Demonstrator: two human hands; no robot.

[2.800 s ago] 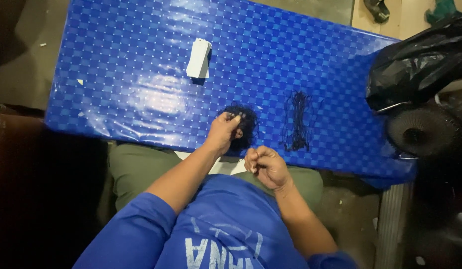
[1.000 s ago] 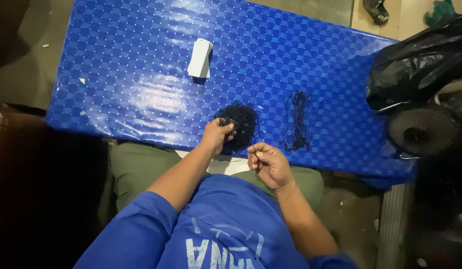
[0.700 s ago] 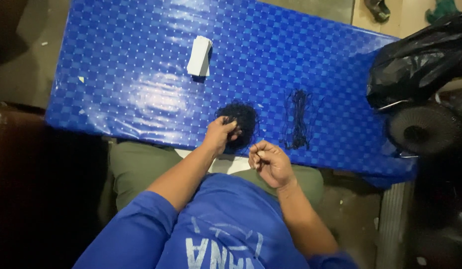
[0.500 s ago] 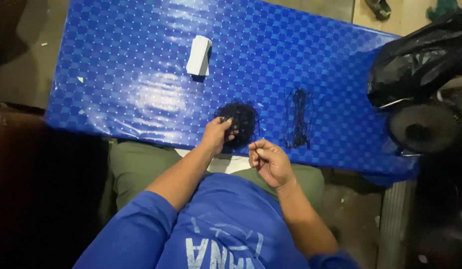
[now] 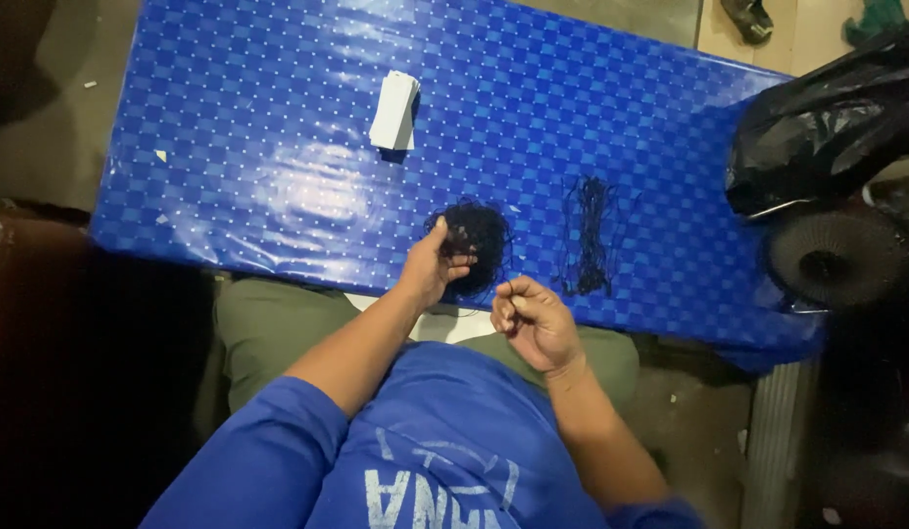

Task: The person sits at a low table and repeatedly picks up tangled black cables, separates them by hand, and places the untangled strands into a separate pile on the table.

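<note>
Head view: my left hand (image 5: 437, 264) rests on the tangled ball of black thread (image 5: 474, 245) near the table's (image 5: 278, 147) front edge, fingers curled against it, probably to keep the loose mass from sliding. My right hand (image 5: 533, 318), at about four o'clock from the ball and just off the edge, has its fingers pinched together on a thin black strand (image 5: 505, 290). At three o'clock from the ball lies a straightened bundle of black cords (image 5: 589, 235), apart from it. A white stack of cards (image 5: 395, 110) sits at eleven o'clock, well clear. A black plastic bag (image 5: 827, 127) crowds the far right; nothing blocks my hands.
</note>
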